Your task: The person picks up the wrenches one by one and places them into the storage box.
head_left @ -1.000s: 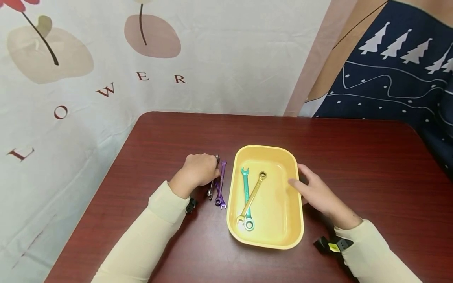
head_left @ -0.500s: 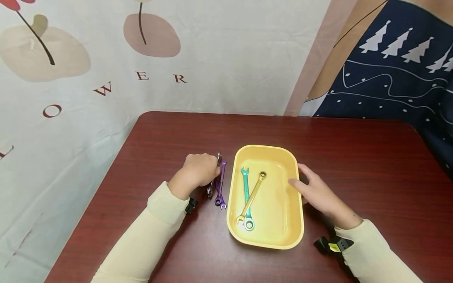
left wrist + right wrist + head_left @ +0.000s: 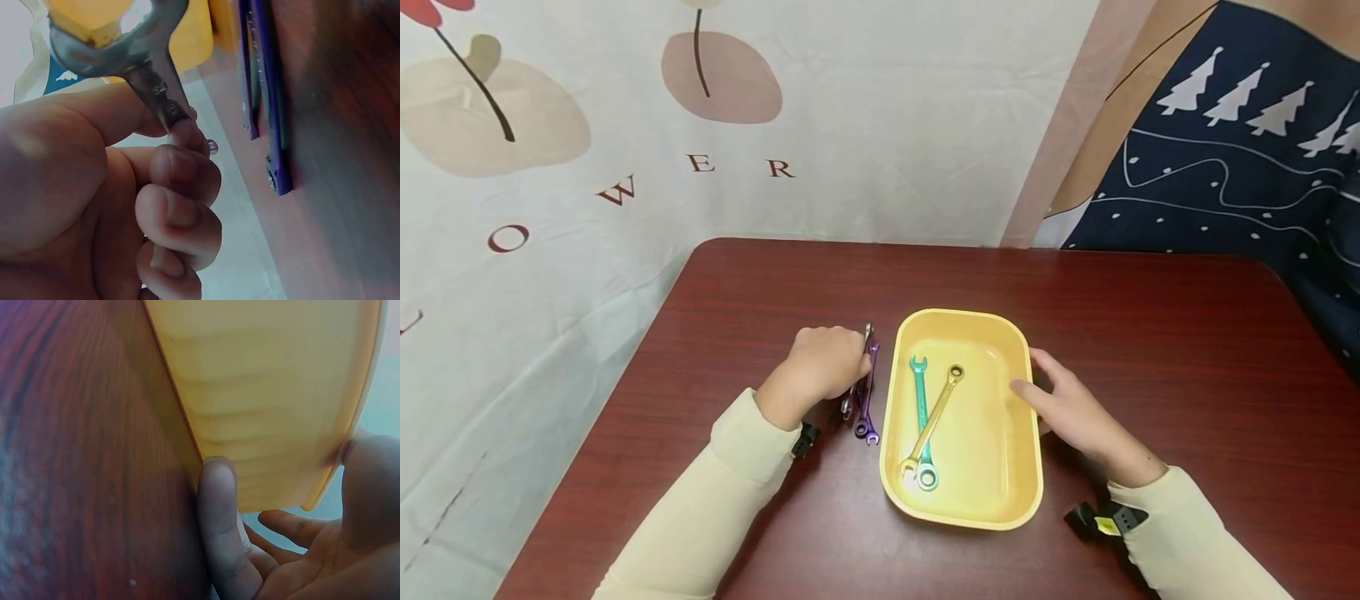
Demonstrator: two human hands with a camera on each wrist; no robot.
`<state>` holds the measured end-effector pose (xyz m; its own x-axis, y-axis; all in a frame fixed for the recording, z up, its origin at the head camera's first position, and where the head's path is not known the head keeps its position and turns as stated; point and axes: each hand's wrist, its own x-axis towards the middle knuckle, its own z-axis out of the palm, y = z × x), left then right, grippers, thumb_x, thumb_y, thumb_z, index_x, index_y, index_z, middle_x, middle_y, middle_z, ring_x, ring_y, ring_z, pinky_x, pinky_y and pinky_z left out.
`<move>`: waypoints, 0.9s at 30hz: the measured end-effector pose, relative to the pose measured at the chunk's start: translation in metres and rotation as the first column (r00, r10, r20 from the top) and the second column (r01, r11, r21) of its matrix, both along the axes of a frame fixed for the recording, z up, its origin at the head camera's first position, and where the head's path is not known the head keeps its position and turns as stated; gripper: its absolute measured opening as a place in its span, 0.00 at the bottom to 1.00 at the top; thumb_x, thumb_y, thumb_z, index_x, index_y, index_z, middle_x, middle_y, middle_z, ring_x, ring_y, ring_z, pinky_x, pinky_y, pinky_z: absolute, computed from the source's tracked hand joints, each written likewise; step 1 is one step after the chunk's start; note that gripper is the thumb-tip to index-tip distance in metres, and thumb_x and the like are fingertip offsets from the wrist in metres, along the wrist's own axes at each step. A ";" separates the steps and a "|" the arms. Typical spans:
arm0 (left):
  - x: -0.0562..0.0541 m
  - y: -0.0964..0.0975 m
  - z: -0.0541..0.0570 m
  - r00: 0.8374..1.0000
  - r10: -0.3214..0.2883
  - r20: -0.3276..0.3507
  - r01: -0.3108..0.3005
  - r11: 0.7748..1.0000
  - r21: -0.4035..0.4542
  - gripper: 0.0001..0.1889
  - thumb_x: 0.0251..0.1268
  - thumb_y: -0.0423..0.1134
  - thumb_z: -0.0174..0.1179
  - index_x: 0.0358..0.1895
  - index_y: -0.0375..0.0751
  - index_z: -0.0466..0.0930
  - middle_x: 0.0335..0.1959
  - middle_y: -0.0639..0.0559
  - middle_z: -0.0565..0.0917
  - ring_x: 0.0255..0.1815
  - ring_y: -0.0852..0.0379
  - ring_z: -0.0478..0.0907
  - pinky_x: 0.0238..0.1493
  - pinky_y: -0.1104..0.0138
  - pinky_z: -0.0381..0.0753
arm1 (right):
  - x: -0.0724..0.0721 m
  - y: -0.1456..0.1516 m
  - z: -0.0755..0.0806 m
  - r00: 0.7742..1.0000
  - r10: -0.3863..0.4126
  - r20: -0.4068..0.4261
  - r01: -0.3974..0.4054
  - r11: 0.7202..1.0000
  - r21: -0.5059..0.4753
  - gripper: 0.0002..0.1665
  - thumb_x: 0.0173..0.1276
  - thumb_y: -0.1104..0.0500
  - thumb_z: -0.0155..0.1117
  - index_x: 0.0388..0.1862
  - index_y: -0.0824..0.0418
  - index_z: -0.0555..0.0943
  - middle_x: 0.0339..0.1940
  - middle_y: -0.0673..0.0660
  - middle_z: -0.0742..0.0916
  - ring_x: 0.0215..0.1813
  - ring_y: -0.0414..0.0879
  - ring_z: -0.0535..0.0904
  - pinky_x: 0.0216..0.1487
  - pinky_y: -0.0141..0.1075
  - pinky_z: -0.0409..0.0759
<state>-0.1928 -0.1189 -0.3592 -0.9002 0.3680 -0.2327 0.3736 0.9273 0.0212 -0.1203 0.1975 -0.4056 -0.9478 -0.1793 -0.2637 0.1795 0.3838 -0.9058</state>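
Bright, even light, seemingly from above, fills your head view, showing a yellow tub [image 3: 985, 417], a teal wrench [image 3: 921, 400] and a gold wrench [image 3: 932, 422] sharply, while your cream sleeves [image 3: 700, 504] cast soft shadows on the glossy table [image 3: 865, 558]. Wide-angle distortion stretches the lettering [image 3: 508, 238] toward the left edge. Your left-wrist view is dimmer and cooler: white glare hits the head of a silver wrench [image 3: 150, 67], and the table blurs at right. In your right-wrist view, wood grain is smeared, shadow lines the tub's base and pale cyan brightness washes the right edge.
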 end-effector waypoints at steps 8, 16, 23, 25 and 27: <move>0.002 0.002 0.004 0.999 -0.001 -0.046 0.003 0.999 0.032 0.19 0.72 0.48 0.49 0.21 0.48 0.75 0.33 0.48 0.85 0.35 0.46 0.83 0.37 0.48 0.79 | 0.000 -0.001 0.000 1.000 -0.002 -0.003 0.002 1.000 -0.003 0.38 0.76 0.53 0.56 0.79 0.56 0.54 0.47 0.70 0.86 0.35 0.53 0.89 0.32 0.48 0.86; 0.006 0.003 0.007 0.997 -0.013 -0.078 0.016 0.999 0.039 0.18 0.72 0.47 0.49 0.20 0.48 0.74 0.28 0.50 0.84 0.32 0.47 0.82 0.34 0.49 0.79 | 0.000 -0.002 0.000 1.000 -0.003 -0.001 0.003 1.000 -0.006 0.37 0.76 0.53 0.55 0.79 0.56 0.54 0.46 0.70 0.86 0.35 0.53 0.89 0.32 0.48 0.86; 0.014 0.008 0.013 0.993 -0.049 -0.108 0.055 0.997 0.052 0.19 0.73 0.47 0.49 0.19 0.50 0.73 0.21 0.53 0.79 0.28 0.50 0.80 0.31 0.52 0.78 | 0.000 -0.001 0.000 1.000 -0.002 0.000 0.002 1.000 0.000 0.37 0.76 0.52 0.56 0.79 0.56 0.54 0.45 0.68 0.86 0.35 0.53 0.89 0.32 0.48 0.86; 0.016 0.009 0.014 0.991 -0.058 -0.120 0.065 0.997 0.052 0.19 0.73 0.47 0.49 0.20 0.50 0.72 0.20 0.54 0.78 0.26 0.51 0.80 0.30 0.52 0.78 | 0.000 -0.001 0.000 1.000 -0.002 0.000 0.002 1.000 -0.001 0.37 0.76 0.53 0.56 0.79 0.56 0.54 0.45 0.68 0.86 0.35 0.53 0.89 0.32 0.48 0.86; 0.018 0.009 0.015 0.989 -0.063 -0.131 0.070 0.996 0.051 0.19 0.73 0.48 0.49 0.20 0.50 0.72 0.19 0.54 0.77 0.26 0.51 0.79 0.29 0.53 0.77 | 0.000 -0.001 0.000 1.000 -0.002 -0.001 0.002 1.000 -0.003 0.37 0.76 0.53 0.55 0.79 0.56 0.54 0.44 0.68 0.87 0.34 0.53 0.89 0.32 0.48 0.86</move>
